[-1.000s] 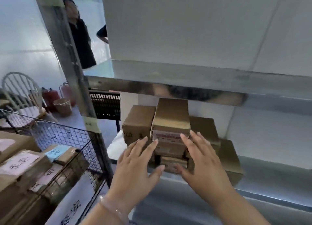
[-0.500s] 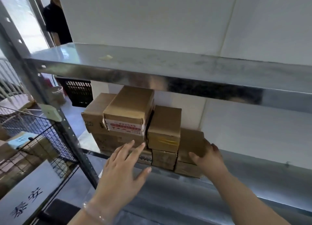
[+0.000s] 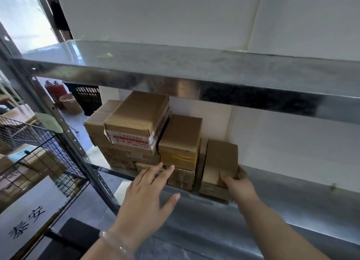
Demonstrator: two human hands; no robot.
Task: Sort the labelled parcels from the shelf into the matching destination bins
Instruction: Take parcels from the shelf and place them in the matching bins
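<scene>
Both arms are stretched forward and up from the bottom edge of the view toward the lower shelf [image 3: 296, 189] of a metal rack. The right hand [image 3: 237, 183] is closed on a small box [image 3: 221, 158] at the right end of a stack of boxes [image 3: 124, 156]. The thumb is laid across the box's front face near its lower corner, and the fingers [image 3: 242, 173] are curled round its right edge. The forearm is angled up from the lower right. The small box is held tilted, resting on a flatter box beneath it, with a narrow dark gap between it and the taped box [image 3: 180, 140] on its left.

The left hand [image 3: 148, 193] is held palm down with the fingers straight and slightly spread and the thumb stuck out to the right. Nothing is gripped by it. Its fingertips are at the low boxes along the front of the stack; whether they are touched cannot be told. A pale bracelet [image 3: 115, 244] is worn on the left wrist.

The stack is topped by a labelled box [image 3: 136, 121] with a red and white strip on its front, placed just under the upper shelf [image 3: 175, 64]. A wire basket [image 3: 48, 150] with boxes inside is seen left of the rack's post, and a white sign [image 3: 25, 218] with dark characters is fixed below it.
</scene>
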